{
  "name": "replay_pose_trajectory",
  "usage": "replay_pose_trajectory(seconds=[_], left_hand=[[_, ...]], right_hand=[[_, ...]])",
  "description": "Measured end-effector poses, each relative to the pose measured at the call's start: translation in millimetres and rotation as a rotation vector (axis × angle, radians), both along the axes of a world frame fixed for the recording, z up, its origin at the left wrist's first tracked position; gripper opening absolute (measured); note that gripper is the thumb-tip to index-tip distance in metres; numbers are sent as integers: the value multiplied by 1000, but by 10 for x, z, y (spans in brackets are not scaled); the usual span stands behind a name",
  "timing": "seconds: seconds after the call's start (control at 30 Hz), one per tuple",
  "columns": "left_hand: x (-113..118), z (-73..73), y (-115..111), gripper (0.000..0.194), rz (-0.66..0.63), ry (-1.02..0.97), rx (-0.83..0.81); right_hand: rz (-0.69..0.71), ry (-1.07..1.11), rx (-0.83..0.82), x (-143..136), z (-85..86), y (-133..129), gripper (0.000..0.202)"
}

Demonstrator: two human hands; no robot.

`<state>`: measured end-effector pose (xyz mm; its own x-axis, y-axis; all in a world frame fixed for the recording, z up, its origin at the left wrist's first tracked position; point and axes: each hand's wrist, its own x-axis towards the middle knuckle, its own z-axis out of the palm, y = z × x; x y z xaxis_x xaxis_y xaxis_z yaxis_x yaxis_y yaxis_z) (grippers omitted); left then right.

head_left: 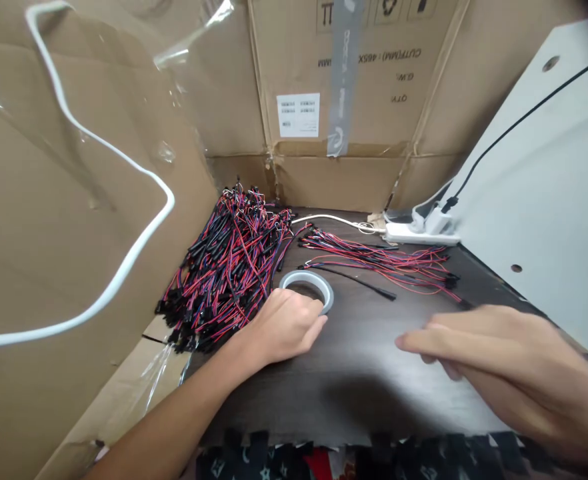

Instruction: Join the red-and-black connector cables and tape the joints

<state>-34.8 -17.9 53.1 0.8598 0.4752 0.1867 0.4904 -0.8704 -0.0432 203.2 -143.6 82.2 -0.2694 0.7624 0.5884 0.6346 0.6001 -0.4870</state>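
Observation:
My left hand (290, 324) is closed at the near side of a roll of pale grey tape (327, 293), its curled fingers covering part of the ring. To the right, above the dark tabletop (359, 360), is my right hand (504, 363), slightly blurred. Its thumb and fingers are pressed together; anything between them is hidden. A large heap of red, blue and black wires with black connectors (229, 267) lies beyond my left forearm. Behind the tape, a smaller bundle of similar wires (374, 257) is spread out, with a black lead (359, 279) in front.
Cardboard walls (344, 173) close off the back and left. A white power strip (419, 235) with plugs sits at the back right, by a white panel (549, 167). A white cable (129, 263) hangs at left. Short dark strips (259, 441) line the table's front edge.

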Motion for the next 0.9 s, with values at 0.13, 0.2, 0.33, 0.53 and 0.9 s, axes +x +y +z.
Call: replay_pose_trajectory(seconds=[0.13,0.2,0.33,0.53,0.9], left_hand=[[-145,49,174,29,104,-6,146],[-251,110,289,29,170,-23,217],[-499,249,505,32,443,-16,347],[-678,331,647,27,754,77,303],[-760,410,575,24,888,-56,323]], right_hand=[[120,-375,-131,65,141,537,31],[82,-453,-229,120,137,791,27],[61,-580,-288,148,92,1269,25],[-42,-766,-393,-50,-149,1577,17],[-185,-736,-442,-58,-419,1419,16]])
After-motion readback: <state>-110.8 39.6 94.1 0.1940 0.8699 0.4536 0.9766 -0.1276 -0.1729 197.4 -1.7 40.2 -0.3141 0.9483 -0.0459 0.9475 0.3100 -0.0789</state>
